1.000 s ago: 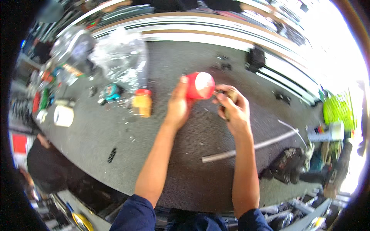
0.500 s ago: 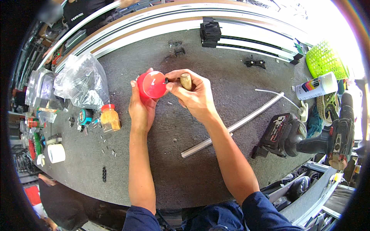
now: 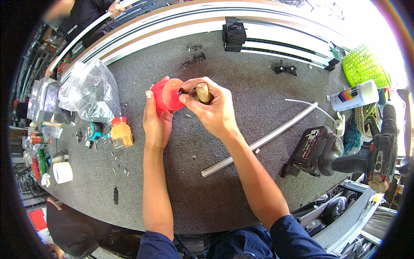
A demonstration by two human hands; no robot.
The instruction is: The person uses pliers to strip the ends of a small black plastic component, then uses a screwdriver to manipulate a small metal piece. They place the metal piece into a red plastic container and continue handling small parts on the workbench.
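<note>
My left hand grips a red round plastic piece over the grey carpeted bench. My right hand holds a wooden-handled tool whose dark tip presses against the red piece's flat face. Both hands are close together, left of the bench's middle.
A long white strip lies to the right, then a black cordless drill, a white spray can and a green basket. To the left are an amber jar, clear bags and a tape roll. Another person stands at the far side.
The view has shifted, so hands and red piece sit further left in the picture. The right hand's tool tip has come onto the red piece's face.
</note>
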